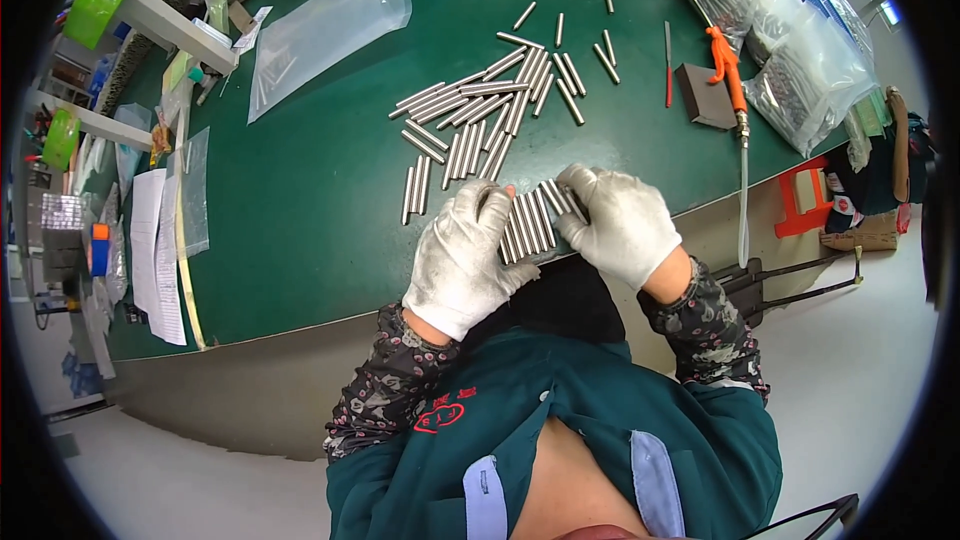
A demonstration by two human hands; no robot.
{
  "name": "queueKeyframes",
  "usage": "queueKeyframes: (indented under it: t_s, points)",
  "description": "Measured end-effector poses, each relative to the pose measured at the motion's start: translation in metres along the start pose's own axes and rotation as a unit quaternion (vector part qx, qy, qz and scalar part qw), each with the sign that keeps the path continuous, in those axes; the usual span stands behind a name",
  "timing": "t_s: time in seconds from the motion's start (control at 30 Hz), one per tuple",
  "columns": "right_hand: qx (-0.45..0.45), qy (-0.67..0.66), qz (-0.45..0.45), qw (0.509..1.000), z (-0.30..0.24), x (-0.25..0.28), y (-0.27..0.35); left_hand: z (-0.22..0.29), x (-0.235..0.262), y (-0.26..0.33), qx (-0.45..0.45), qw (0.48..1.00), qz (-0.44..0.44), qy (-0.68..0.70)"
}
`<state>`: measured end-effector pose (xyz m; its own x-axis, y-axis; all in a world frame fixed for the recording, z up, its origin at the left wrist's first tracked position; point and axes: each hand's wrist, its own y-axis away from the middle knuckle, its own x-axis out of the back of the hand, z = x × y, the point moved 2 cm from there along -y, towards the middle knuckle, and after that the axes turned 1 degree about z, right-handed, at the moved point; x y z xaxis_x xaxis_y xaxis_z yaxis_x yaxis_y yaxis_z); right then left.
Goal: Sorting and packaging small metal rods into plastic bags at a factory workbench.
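Green desk at a workbench, gloved hands squaring up a row of metal pins at the near edge.

Closest in, both hands wear white gloves and press in on a neat row of steel pins from either side: the left hand has its fingers curled over the left end of the row, and the right hand is cupped against the right end, so the pins are pinched between them. Just beyond sits a loose pile of the same pins, with strays scattered farther up. Off right are an orange-handled tool, a dark block and bags of parts; an empty clear bag lies far left.
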<state>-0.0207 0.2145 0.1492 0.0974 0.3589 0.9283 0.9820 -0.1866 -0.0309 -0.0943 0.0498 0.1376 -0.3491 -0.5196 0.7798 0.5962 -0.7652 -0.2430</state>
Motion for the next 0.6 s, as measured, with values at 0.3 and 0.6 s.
queueKeyframes:
  t_s: [0.3, 0.6]
  points:
    - [0.058, -0.009, -0.074, 0.996, 0.0, -0.004, -0.004, 0.0, -0.004, 0.0, -0.027, 1.0, -0.001, -0.01]
    - [-0.042, 0.036, 0.149, 0.987, 0.041, 0.013, -0.075, -0.005, -0.007, 0.006, -0.037, 0.999, 0.025, 0.022]
